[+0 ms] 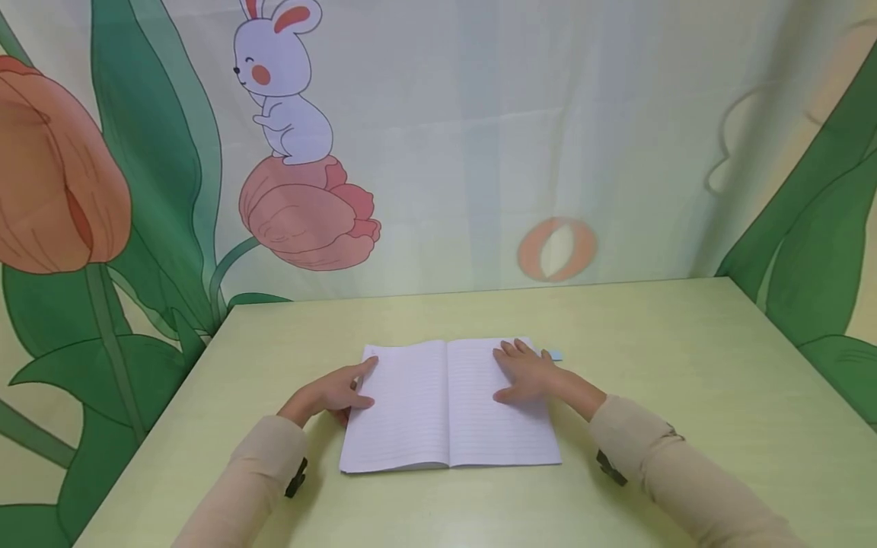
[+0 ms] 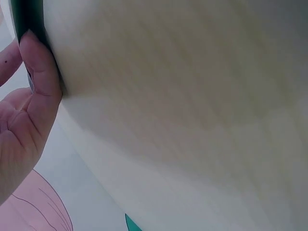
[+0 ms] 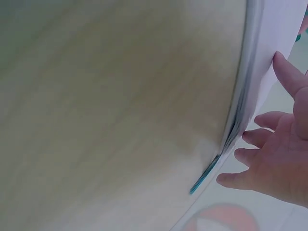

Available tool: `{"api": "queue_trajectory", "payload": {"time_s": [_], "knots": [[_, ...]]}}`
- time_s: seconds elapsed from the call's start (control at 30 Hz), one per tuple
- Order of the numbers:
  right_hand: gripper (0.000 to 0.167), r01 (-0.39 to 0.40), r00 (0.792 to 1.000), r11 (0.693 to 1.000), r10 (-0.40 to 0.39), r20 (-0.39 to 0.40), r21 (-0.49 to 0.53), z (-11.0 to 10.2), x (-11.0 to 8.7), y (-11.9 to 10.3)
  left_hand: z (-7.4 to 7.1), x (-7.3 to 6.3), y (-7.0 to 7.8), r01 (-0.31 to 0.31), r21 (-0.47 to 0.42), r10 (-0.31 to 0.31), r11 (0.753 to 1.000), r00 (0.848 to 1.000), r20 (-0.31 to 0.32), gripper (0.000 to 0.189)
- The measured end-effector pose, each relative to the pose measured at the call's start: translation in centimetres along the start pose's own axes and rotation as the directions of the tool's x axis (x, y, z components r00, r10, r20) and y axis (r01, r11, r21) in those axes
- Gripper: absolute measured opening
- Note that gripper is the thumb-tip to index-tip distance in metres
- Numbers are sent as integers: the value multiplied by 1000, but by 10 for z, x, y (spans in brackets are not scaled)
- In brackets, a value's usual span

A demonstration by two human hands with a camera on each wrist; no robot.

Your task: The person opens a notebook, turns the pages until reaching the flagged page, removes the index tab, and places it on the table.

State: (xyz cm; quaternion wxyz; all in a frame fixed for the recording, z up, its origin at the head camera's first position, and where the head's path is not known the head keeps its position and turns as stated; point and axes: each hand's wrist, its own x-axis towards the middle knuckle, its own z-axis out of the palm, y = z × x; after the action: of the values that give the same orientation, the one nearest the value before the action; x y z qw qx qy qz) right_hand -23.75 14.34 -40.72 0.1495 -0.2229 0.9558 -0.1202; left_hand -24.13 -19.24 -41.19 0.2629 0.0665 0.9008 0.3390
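Note:
An open notebook (image 1: 411, 418) with lined white pages lies on the table in the head view. My left hand (image 1: 336, 390) grips its left edge, thumb and a finger on the page and other fingers beneath. In the left wrist view, the fingers of that hand (image 2: 33, 106) curl against a dark green surface (image 2: 28, 17) at the notebook's edge. On the right page rests my right hand (image 1: 529, 374), its fingers spread. The right wrist view shows the thick stack of pages (image 3: 239, 96) beside the right hand (image 3: 284, 137).
A light blue tab (image 1: 556, 355) sticks out past the notebook's upper right edge. The pale yellow-green table (image 1: 685, 365) extends around it. Behind stands a curtain (image 1: 445, 152) printed with tulips, leaves and a rabbit. Dark clips (image 1: 296, 478) show at the sleeves.

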Motion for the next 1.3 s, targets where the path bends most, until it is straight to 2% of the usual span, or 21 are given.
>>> {"api": "queue_trajectory", "payload": {"time_s": [0.27, 0.63, 0.83, 1.03, 1.2, 1.3], "knots": [[86, -100, 995, 995, 100, 5, -4, -4, 1, 18, 0, 3, -2, -1, -16, 1, 1000, 1000, -2, 76], [85, -96, 995, 995, 96, 8, -10, -2, 5, 22, 1, 0, 2, 10, -7, -10, 1000, 1000, -18, 76], [77, -51, 999, 999, 51, 2, 7, -2, 5, 19, 2, 0, 2, 10, -20, -10, 1000, 1000, -13, 76], [66, 32, 999, 999, -32, -24, 12, -2, 5, 14, 2, 1, 0, 13, 3, -13, 1000, 1000, -11, 75], [56, 107, 993, 994, -106, -49, 16, 0, 2, 1, 1, 2, 0, 13, 17, -13, 1000, 1000, -10, 75], [54, 142, 989, 988, -139, -52, 56, 1, 1, -11, 1, 2, 0, 16, 20, -15, 1000, 1000, -13, 75]]}}
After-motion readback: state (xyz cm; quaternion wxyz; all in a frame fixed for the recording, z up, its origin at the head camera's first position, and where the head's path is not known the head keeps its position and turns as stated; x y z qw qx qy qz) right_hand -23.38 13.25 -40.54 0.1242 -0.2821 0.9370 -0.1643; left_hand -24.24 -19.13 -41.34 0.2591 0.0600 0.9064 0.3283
